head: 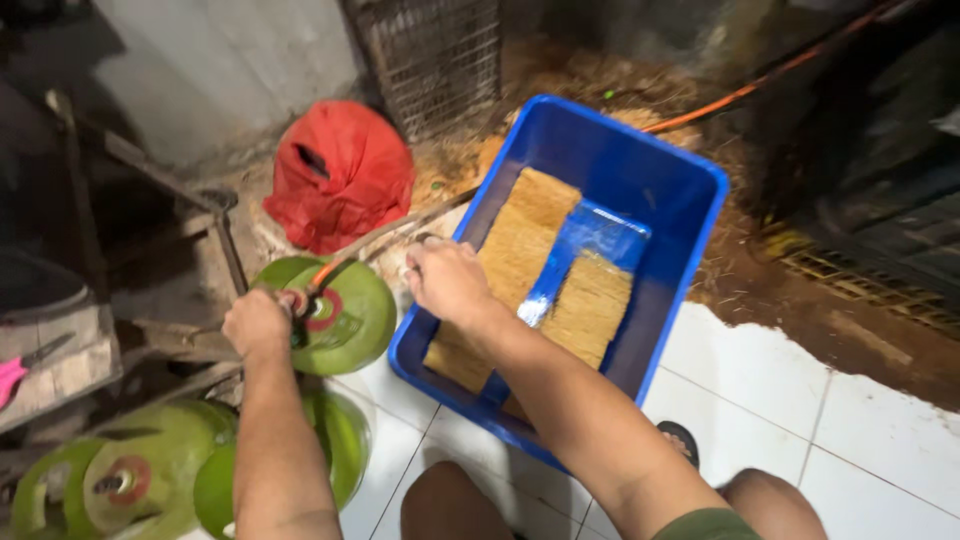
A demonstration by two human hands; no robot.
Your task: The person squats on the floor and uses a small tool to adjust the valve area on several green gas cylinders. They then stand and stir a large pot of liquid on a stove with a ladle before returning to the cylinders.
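The green gas cylinder lies tilted on its side, its valve end with the red ring facing the camera, long axis running away toward the wall. The left hand is closed on its valve (an orange hose joins there). The right hand grips the blue tub's near rim, fingers curled.

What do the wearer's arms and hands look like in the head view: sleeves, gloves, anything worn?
Both arms are bare from wrist to past the elbow. The left hand and right hand wear no gloves; no watch, ring or band shows. A strip of olive-green fabric at the bottom edge beside the right upper arm looks like a short sleeve.
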